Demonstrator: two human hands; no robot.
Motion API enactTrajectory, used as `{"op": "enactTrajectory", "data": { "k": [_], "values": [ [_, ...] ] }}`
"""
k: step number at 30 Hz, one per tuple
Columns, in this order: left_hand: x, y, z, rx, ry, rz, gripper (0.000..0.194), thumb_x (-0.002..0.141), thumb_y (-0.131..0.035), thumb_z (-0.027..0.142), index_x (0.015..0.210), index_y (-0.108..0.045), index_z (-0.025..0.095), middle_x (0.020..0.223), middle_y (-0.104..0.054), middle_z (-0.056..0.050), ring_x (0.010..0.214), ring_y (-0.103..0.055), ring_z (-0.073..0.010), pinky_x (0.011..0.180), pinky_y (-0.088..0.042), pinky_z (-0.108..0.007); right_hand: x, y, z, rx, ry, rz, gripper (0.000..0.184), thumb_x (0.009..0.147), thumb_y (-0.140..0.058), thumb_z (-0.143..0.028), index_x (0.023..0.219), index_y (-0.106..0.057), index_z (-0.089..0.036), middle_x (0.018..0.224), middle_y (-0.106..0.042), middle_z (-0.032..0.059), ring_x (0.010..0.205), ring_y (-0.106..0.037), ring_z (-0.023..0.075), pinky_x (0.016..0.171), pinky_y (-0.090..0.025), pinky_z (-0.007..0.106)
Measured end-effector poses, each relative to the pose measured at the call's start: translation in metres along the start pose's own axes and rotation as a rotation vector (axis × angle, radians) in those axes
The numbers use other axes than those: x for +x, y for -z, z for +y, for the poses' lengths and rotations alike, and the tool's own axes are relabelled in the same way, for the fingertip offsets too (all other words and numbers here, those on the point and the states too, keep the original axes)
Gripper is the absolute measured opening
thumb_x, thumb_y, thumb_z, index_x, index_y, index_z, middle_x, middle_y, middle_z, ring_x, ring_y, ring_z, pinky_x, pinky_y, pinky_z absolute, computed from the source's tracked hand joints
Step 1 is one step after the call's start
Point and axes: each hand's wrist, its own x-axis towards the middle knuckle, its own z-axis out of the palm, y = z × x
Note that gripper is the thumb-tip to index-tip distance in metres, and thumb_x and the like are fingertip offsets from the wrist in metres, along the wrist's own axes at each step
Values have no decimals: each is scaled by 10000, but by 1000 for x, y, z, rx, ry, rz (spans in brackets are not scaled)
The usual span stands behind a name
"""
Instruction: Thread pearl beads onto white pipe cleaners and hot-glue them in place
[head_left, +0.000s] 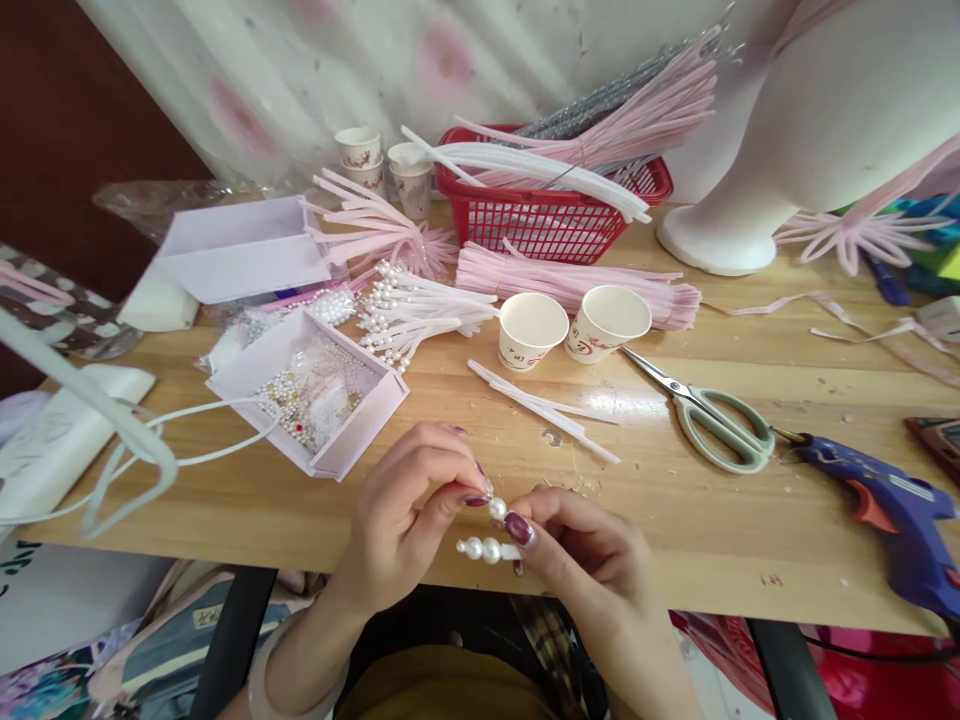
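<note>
Close to the table's front edge, my left hand (416, 500) is closed in a pinch at the tip of a pearl bead (497, 509). My right hand (589, 560) grips a white pearl-tipped stem (491, 550) between thumb and fingers, its beads pointing left. The upper bead lies between the two hands; its own stem, if any, is hidden by my right fingers. Just beyond my hands, a few loose white fuzzy stems (551, 405) rest on the wood. More white stems with pearl ends (401, 318) lie bundled farther back.
An open box (349, 430) of beads stands left of my hands. Two paper cups (534, 330) stand before a pink stem bundle (667, 303) and a red basket (517, 225). Scissors (724, 430) and a blue glue gun (870, 490) lie right. A white cable (217, 405) loops at left.
</note>
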Motion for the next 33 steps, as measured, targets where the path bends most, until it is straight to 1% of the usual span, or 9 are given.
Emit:
{"op": "enactTrajectory", "data": {
  "k": [7,10,14,19,22,24,27,28,33],
  "values": [
    [-6,-8,-1,-190,140,137,125,997,-575,219,928,-675,250,816,-640,-6,806,-596,-175,967,-518,-371,6,-2,8,34,94,-68,245,896,-744,-389,737,-736,-202,639,-615,-8,572,-502,115,518,-437,189],
    [-6,-12,-1,-293,237,184,117,1002,-579,240,903,-641,241,796,-615,12,796,-594,-157,968,-514,-353,4,-3,5,35,18,-30,243,884,-755,-394,733,-737,-204,656,-619,-8,602,-519,123,567,-456,207],
    [0,-12,0,-398,314,264,196,1036,-522,295,865,-595,232,789,-595,25,763,-592,-142,958,-517,-358,1,-5,1,60,-42,5,220,868,-766,-386,742,-745,-208,676,-632,-8,629,-528,131,606,-452,225],
    [9,2,1,-469,339,377,385,1027,-510,429,706,-516,217,617,-473,58,565,-503,-119,772,-543,-305,1,-4,1,81,-32,55,212,840,-796,-396,721,-757,-226,654,-643,-16,626,-522,128,596,-424,221],
    [6,12,-1,-387,336,329,531,1028,-501,449,559,-446,207,519,-418,55,508,-445,-114,704,-508,-276,2,-2,1,133,-28,64,224,809,-830,-429,705,-764,-243,622,-636,-30,605,-524,115,585,-416,207],
    [4,15,-1,-274,353,267,481,992,-603,389,554,-543,199,590,-537,26,600,-530,-121,717,-500,-257,2,-2,1,167,-26,60,233,791,-847,-454,705,-772,-251,618,-635,-33,605,-528,110,588,-417,200],
    [5,13,2,-209,414,193,43,888,-763,292,891,-788,257,954,-716,-9,842,-639,-133,795,-518,-223,2,-1,2,184,-30,49,235,775,-862,-467,715,-783,-254,622,-641,-31,610,-534,108,598,-421,198],
    [6,10,4,-243,431,165,106,879,-774,294,981,-800,289,1016,-726,-8,870,-648,-131,811,-525,-215,2,-1,2,183,-31,46,231,776,-863,-463,720,-785,-253,625,-645,-30,611,-538,110,598,-424,201],
    [9,-2,16,-369,464,34,62,898,-751,289,847,-782,269,840,-708,18,831,-655,-117,776,-524,-186,5,1,7,141,10,4,201,826,-832,-430,748,-782,-252,651,-654,-26,610,-550,109,601,-449,202]
  ]
}}
